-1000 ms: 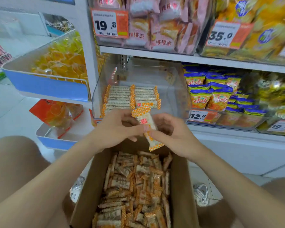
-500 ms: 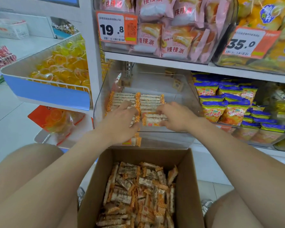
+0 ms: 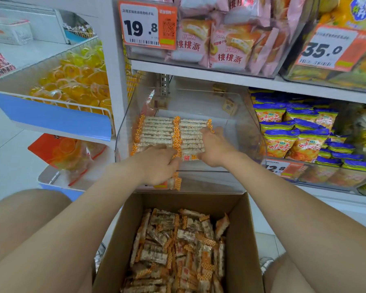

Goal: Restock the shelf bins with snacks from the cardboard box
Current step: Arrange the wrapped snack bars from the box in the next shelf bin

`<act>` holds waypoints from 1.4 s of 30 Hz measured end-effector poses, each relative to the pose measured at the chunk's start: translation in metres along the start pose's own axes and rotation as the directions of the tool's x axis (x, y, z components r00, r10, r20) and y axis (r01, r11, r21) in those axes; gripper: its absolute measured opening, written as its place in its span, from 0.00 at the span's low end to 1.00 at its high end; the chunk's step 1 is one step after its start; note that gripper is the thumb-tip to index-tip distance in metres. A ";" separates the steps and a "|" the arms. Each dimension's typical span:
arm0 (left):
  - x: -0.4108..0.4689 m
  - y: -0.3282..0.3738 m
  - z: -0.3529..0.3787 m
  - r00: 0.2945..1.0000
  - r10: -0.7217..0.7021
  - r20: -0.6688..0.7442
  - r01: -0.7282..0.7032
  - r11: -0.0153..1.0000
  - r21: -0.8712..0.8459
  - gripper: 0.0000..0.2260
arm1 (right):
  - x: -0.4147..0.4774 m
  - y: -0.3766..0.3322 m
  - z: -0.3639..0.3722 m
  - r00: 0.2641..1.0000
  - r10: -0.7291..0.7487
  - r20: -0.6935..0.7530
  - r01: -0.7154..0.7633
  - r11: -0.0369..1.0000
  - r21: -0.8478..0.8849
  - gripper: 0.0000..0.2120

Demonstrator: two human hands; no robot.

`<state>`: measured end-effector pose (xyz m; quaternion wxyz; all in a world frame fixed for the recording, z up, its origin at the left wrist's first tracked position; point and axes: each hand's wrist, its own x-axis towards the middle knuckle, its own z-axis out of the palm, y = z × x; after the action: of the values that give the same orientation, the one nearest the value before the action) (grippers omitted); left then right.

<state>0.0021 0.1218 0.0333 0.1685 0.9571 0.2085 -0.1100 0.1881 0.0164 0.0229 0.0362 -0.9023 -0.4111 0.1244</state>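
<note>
Inside clear bin, rowed snack bars under flat left hand, right hand, cardboard box below

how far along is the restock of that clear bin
Done: two neat rows of snack bars lie in the clear bin. In hand: the left hand and right hand rest on the front bars, seemingly lining them up. Left: most of the bin is unfilled, and the cardboard box holds a heap of loose bars. Early days, I'd judge.
</note>
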 end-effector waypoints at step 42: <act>-0.060 0.007 0.268 0.752 0.017 0.659 -0.228 0.945 0.236 0.19 | -0.196 0.035 0.241 0.701 -0.173 0.692 0.195 0.980 0.048 0.05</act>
<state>-0.0860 -0.0045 -0.1943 0.0891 0.8852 0.0540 -0.4534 0.0289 -0.1632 -0.1775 -0.1209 -0.7450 -0.4843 0.4424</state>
